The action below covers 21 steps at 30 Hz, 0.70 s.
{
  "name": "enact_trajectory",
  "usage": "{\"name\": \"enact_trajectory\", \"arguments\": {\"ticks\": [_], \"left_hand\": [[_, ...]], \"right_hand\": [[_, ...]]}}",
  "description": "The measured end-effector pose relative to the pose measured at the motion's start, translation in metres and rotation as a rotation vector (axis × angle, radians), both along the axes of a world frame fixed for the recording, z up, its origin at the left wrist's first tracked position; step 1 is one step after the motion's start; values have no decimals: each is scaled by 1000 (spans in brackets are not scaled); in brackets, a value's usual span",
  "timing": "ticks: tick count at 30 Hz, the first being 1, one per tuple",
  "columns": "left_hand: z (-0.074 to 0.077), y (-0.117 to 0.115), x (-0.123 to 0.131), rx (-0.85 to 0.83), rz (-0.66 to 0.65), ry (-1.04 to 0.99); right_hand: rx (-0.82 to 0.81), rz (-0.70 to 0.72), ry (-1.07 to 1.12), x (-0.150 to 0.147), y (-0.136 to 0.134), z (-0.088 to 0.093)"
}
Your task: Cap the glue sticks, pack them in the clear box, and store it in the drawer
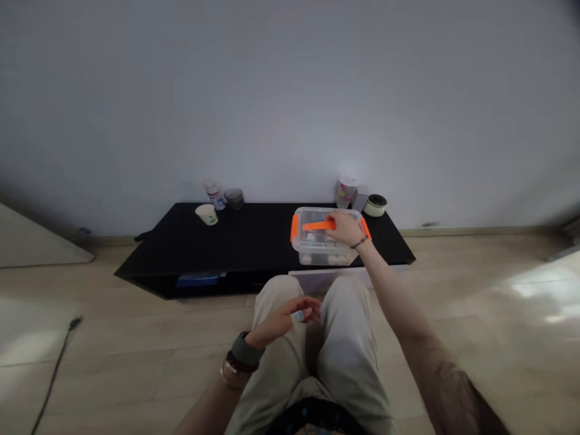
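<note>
A clear plastic storage box [328, 258] with orange side clips stands at the front of the black low cabinet's top [258, 235]. Small whitish items show dimly through its walls. My right hand [345, 228] has its fingers around the orange handle [317, 226] on the lid, which looks closed. Over my lap, my left hand [294, 315] hovers between the knees with its fingers loosely bent and apart. A white-and-blue band [298, 316] sits on one of its digits; I cannot tell whether it is a plaster.
A paper cup [207, 214], a white bottle [214, 196] and glass bowls [234, 198] stand at the back left. Behind the box are a clear cup [347, 192] and a lidded cream pot [375, 205]. A white drawer front [312, 281] sticks out near my knees.
</note>
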<state>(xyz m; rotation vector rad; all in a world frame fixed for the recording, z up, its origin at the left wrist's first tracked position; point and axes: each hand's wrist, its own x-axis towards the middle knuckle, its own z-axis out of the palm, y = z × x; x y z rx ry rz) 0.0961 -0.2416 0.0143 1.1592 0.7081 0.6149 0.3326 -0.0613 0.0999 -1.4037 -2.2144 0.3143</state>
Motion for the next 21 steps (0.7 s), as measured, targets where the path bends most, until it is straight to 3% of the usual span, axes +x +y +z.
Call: {"name": "enact_trajectory", "arguments": {"ticks": [7, 13, 15, 17, 21], "left_hand": [[-5, 41, -14, 42, 204, 50], [-18, 113, -45, 194, 787, 200], [-22, 140, -56, 289, 900, 292], [-26, 165, -64, 316, 909, 381], [-28, 203, -69, 233, 780, 522]], "right_hand": [[-19, 20, -98, -33, 55, -28], [-70, 64, -105, -55, 83, -53], [-77, 85, -98, -59, 88, -61], [-85, 107, -93, -62, 92, -69], [-110, 156, -84, -66, 94, -80]]}}
